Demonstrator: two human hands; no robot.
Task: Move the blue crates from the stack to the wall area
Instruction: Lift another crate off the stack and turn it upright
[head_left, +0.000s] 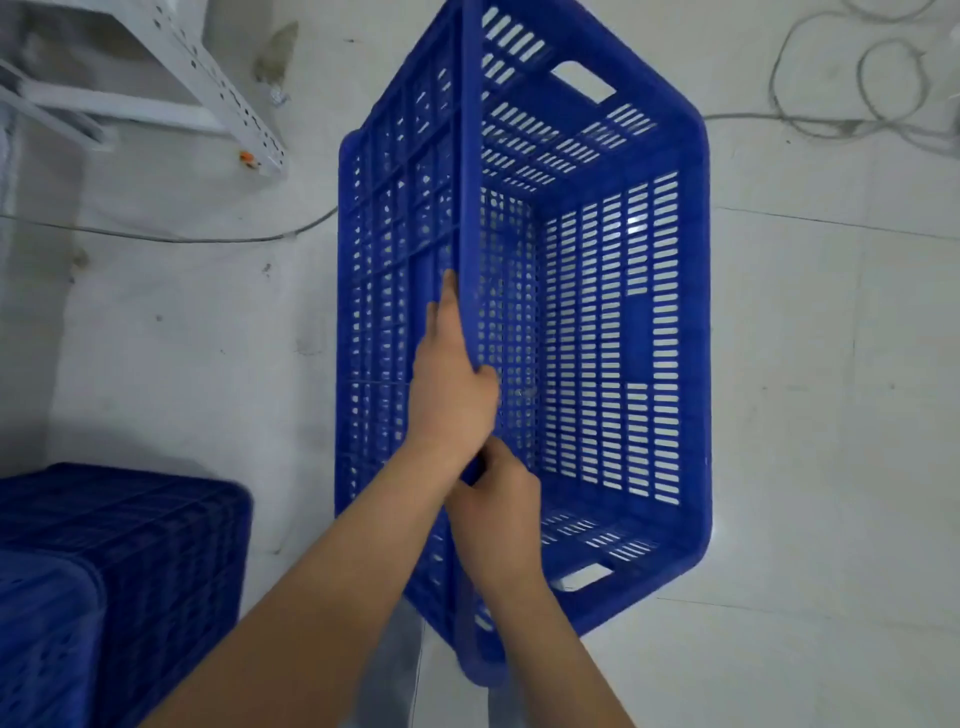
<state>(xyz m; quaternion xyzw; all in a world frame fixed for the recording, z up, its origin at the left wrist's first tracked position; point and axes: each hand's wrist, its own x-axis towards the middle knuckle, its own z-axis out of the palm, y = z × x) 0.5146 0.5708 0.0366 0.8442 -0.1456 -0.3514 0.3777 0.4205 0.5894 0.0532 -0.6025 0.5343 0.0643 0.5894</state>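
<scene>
Where the floor (779, 364) meets the bottom-left corner of view, a stack of blue crates (119, 571) sits, top one upside-down w/ its ribbed base facing up, partly cut off by the frame edge. Above that, top-left, a white perforated metal rack leg (228, 98) stands w/ a small orange bit near its foot, and a thin grey cable (182, 239) runs across the floor from the left edge toward the centre.

Mid-frame, the carried blue crate (597, 312) is tipped on its side, open mouth facing right-ish toward the camera, slotted walls and 2 handle cut-outs visible; whether its lower edge touches the floor can't be told. It's well apart from the stack, w/ bare floor between.

Left hand (452, 389) clamps the crate's long upper rim approx. mid-length: fingers stretched along the outer face, thumb hooked over to the inside. Right hand (498, 499) sits just below and behind it on the same rim, fingers curled round the edge; the 2 hands are touching or very nearly so. Both forearms are bare.

Top-right corner: loose coils of pale cable (872, 88) lie on the floor, clear of the crate.
</scene>
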